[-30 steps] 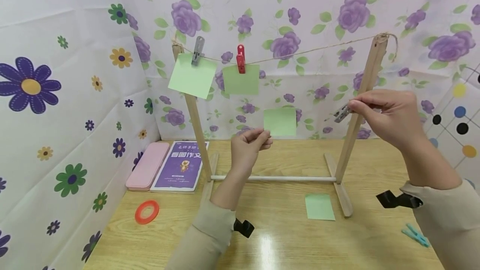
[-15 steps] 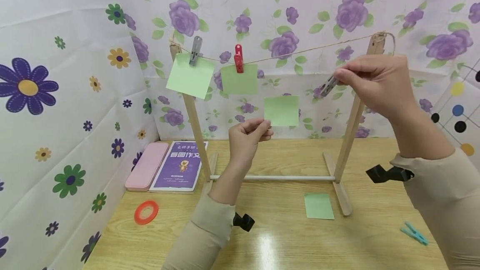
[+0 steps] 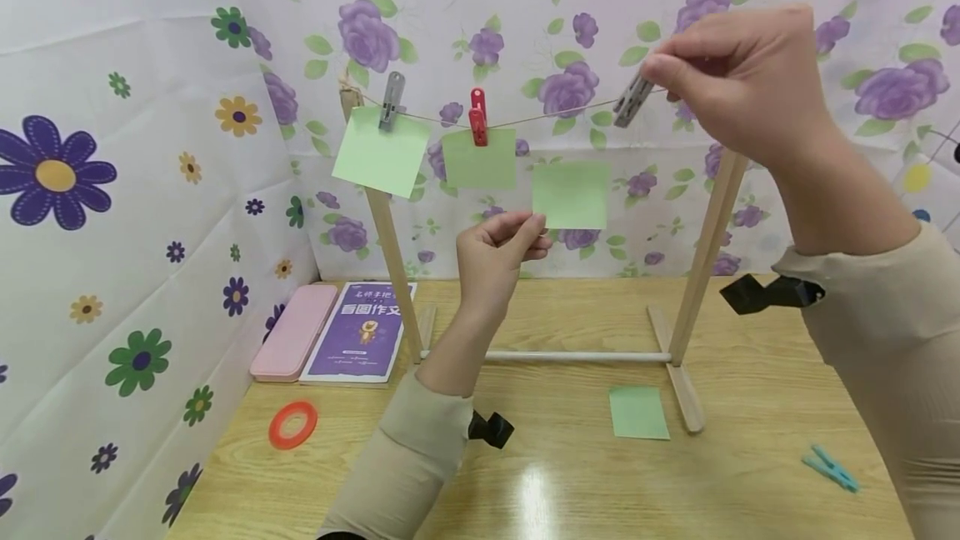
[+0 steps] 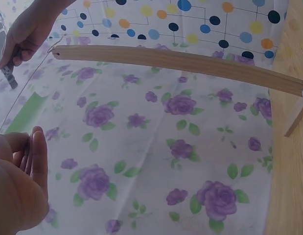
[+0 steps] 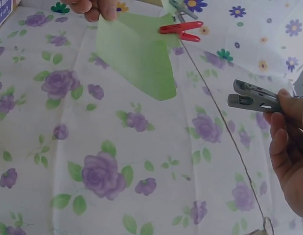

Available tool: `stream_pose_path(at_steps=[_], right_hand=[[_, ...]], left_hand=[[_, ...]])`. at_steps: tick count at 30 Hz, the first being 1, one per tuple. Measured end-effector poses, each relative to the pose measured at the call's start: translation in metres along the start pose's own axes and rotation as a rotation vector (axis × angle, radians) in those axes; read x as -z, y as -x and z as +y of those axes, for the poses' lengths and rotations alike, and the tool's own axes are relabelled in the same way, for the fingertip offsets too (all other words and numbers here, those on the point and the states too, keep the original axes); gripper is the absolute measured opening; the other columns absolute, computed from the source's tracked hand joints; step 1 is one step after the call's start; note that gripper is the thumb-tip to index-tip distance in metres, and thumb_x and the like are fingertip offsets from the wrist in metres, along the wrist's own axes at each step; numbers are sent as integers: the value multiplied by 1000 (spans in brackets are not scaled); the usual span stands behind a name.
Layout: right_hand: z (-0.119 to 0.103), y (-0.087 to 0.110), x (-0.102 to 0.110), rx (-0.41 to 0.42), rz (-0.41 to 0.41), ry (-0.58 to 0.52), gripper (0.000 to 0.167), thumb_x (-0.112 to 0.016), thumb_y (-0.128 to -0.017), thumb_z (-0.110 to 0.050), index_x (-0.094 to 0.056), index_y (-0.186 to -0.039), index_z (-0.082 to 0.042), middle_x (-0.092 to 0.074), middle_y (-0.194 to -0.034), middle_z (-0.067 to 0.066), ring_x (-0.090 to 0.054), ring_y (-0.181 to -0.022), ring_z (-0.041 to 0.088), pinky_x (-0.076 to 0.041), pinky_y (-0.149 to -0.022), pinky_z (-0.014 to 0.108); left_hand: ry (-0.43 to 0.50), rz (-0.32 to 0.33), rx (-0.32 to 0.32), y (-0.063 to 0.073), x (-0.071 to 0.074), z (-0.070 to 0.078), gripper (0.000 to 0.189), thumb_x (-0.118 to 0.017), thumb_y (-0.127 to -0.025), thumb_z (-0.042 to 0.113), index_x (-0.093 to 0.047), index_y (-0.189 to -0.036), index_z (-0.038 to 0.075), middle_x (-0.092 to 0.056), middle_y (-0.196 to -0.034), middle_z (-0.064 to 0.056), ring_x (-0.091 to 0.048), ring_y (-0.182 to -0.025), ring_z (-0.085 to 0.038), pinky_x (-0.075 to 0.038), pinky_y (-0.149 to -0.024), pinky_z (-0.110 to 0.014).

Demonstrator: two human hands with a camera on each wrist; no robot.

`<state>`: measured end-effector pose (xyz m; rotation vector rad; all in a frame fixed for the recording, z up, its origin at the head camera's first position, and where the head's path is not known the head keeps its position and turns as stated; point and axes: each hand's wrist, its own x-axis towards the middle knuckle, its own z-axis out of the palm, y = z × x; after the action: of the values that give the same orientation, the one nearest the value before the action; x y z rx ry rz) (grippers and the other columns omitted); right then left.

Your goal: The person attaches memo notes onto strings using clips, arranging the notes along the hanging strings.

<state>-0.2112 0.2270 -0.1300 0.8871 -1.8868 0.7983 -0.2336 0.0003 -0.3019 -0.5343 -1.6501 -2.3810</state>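
My left hand [image 3: 498, 261] pinches a green paper square [image 3: 572, 195] by its lower left corner, just below the twine line [image 3: 558, 117]. To the right, my right hand [image 3: 742, 86] grips a grey clothespin [image 3: 633, 100] by its handle end, its tip pointing down-left and overlapping the line in the head view. In the right wrist view the grey clothespin [image 5: 254, 97] sits beside the twine. On the line a second grey clothespin [image 3: 392, 102] holds one green paper [image 3: 382, 152], and a red clothespin [image 3: 478, 117] holds another green paper [image 3: 480, 161].
The twine is strung between wooden posts [image 3: 708, 257] joined low down by a white rod [image 3: 577, 356]. On the table lie a green paper [image 3: 638, 413], a teal clothespin [image 3: 831, 468], a red ring [image 3: 293, 425], a purple book [image 3: 356, 332] and a pink case [image 3: 294, 332].
Both hands have risen: the left has brought its paper up toward the line, and the right has carried the grey clothespin up and leftward to the height of the twine.
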Motion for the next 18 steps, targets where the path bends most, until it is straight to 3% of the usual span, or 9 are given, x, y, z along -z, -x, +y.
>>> stream_pose_path(at_steps=[8, 13, 15, 18], right_hand=[[0, -30, -6, 128, -77, 76, 10, -74, -91, -1, -78, -89, 7, -53, -82, -45, -41, -56, -5, -38, -56, 11], [2, -36, -14, 51, -125, 117, 12, -75, -93, -9, -81, -89, 1, -51, -78, -47, -39, -57, -3, -34, -57, 15], [2, -37, -18, 20, -140, 131, 11, -76, -92, -10, -82, -89, -2, -58, -77, -39, -40, -58, -2, -34, -58, 15], [1, -36, -23, -21, -167, 157, 10, -76, -92, -11, -82, -90, -3, -73, -78, -12, -41, -61, -1, -34, -59, 15]], left_hand=[[13, 17, -21, -8, -9, 12, 17, -76, -92, 9, -74, -99, -6, -73, -87, -20, -73, -69, -15, -65, -69, -30], [18, 28, -8, -11, -11, 15, 16, -76, -92, 8, -74, -99, -6, -72, -91, -26, -73, -69, -14, -64, -69, -28], [22, 34, -7, -12, -11, 16, 16, -76, -92, 8, -74, -99, -6, -72, -90, -26, -73, -69, -14, -64, -68, -28], [25, 45, 0, -12, -12, 16, 16, -76, -91, 7, -74, -99, -6, -73, -87, -21, -73, -68, -14, -64, -68, -28]])
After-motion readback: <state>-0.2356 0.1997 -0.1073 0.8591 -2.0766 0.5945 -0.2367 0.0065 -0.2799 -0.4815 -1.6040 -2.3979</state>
